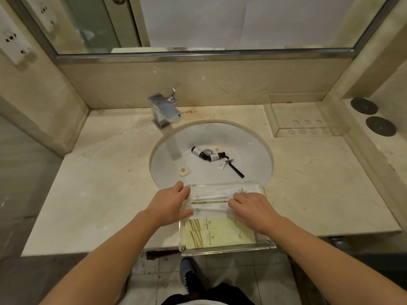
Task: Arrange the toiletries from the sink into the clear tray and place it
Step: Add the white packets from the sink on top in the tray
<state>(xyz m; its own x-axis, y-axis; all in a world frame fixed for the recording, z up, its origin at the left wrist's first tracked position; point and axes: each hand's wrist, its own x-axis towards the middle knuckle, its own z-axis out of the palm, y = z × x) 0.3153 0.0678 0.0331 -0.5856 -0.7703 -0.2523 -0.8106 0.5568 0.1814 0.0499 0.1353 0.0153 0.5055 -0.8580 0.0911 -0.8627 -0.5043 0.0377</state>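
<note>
- The clear tray (226,247) sits at the front edge of the worktop (99,194), partly overhanging it, just in front of the sink (253,150).
- Inside it lie cream packets (218,235) at the near end and white sachets (211,194) across the far half, their long axes running left to right.
- The left hand (169,205) rests at the tray's left rim with fingers extended on the sachet ends; the right hand (253,209) lies flat on their right ends. Neither is clenched; both seem to be pressing or straightening, not gripping.
- Still in the basin, beyond the tray: two dark bottles (206,154), a small white tube (222,165), a razor (236,170) lying diagonally, and a round soap (183,171) to the left.
- Judging by position, the soap lies straight ahead of the left fingers, while the bottles and razor lie ahead of the right, so each hand has its own nearer pick.
</note>
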